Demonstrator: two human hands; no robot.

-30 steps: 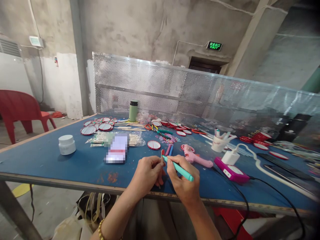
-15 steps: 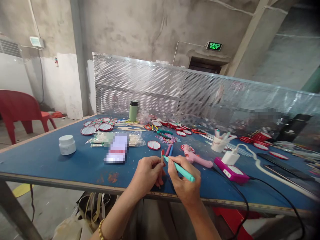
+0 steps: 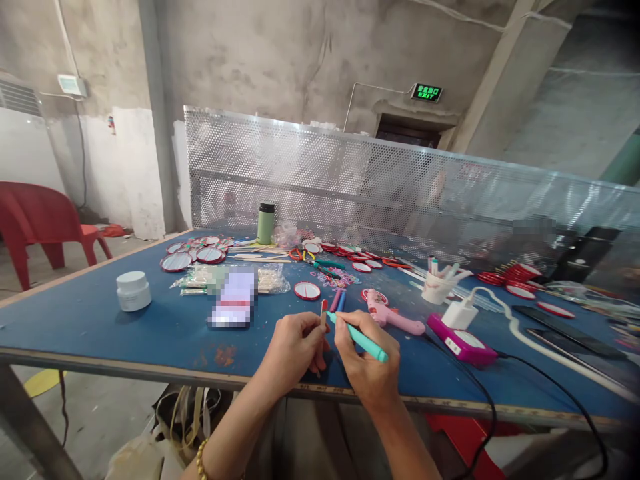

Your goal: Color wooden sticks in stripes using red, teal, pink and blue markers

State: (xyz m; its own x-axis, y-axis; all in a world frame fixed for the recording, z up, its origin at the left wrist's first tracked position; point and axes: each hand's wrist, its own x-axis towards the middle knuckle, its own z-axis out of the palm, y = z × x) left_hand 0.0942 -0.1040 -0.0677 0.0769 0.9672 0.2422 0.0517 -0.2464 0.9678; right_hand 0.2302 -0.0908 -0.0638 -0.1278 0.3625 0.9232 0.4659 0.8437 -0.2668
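At the lower centre of the frame, the left hand (image 3: 295,345) pinches a thin wooden stick (image 3: 323,313) with a red tip. Its fingers (image 3: 311,331) are closed around the lower part, and the stick stands nearly upright just above the near edge of the blue surface (image 3: 150,327). The right hand (image 3: 369,365) sits just beside it, fingers curled shut on a teal marker (image 3: 359,337), which slants up to the left so that its tip meets the stick.

Just beyond the hands lie a pink and a blue pen (image 3: 339,300) side by side, and to their right a pink glue gun (image 3: 391,313). Further right sit a magenta device (image 3: 461,340) with a black cable and a white plug (image 3: 454,312). A red-rimmed disc (image 3: 307,290) lies behind the pens; more such discs are scattered toward the back. At the left of the surface stands a white jar (image 3: 133,291), and near the middle back a green bottle (image 3: 266,223) stands before a perforated metal screen (image 3: 320,173). A red chair (image 3: 35,220) is at the far left edge.
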